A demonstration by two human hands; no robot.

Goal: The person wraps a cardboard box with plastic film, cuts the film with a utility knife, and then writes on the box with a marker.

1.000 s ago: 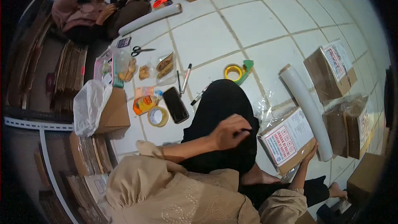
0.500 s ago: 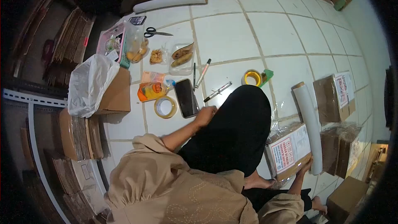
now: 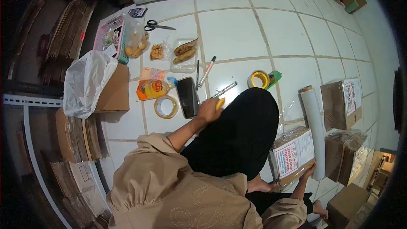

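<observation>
Box (image 3: 292, 156) is touched at near right by right hand (image 3: 308, 172), grip unclear; yellow object (image 3: 220, 104), farther left, is gripped by left hand (image 3: 207, 110).

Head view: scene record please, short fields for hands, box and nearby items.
Left hand: holds small yellow item, identity unclear
Right hand: touches labelled box at its near edge
Box wrap: clear plastic
Beside box: long white roll
Near left hand: phone, screen dark; tape roll
Beyond: scissors
Surface: tiled floor
</observation>
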